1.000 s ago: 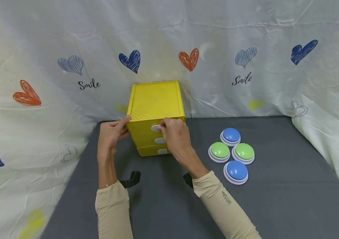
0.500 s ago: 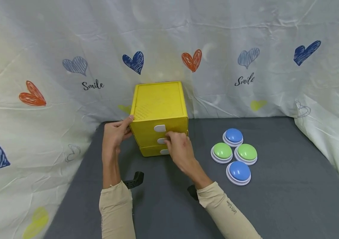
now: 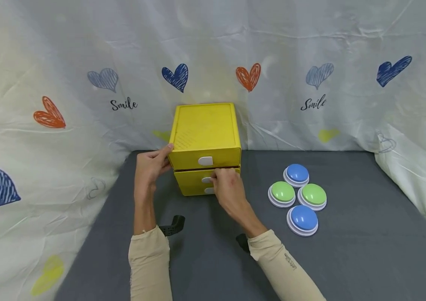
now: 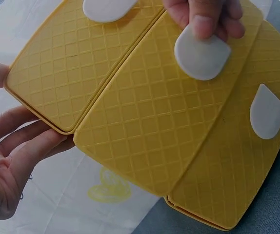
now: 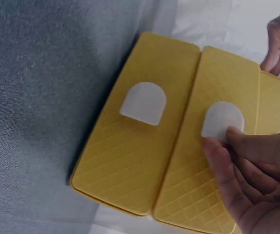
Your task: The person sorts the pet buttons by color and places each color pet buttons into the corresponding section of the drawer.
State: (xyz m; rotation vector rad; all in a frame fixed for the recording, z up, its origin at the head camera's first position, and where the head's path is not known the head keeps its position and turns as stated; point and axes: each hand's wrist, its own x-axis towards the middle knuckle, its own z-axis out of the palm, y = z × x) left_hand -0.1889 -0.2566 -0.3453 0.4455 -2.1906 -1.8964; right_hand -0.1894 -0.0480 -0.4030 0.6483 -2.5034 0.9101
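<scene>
A yellow three-drawer cabinet (image 3: 205,125) stands against the backdrop, its front facing me. My left hand (image 3: 149,167) holds its upper left corner, thumb at the top edge and fingers along the side. My right hand (image 3: 231,190) pinches the white tab handle (image 5: 223,119) of the middle drawer (image 4: 140,112) between thumb and forefinger. That drawer sticks out a little, with a dark gap showing above its front in the head view. The top drawer (image 4: 76,63) and the bottom drawer (image 5: 120,151) have matching white tabs. The drawers' contents are hidden.
Right of the cabinet, two blue push buttons (image 3: 303,217) and two green push buttons (image 3: 282,191) with white bases sit close together on the dark grey table (image 3: 356,251). A white cloth with printed hearts (image 3: 213,46) hangs behind and along the sides.
My right hand has moved down from the top drawer's tab to the middle one and drawn the middle drawer slightly forward. My left hand keeps its place on the cabinet's corner.
</scene>
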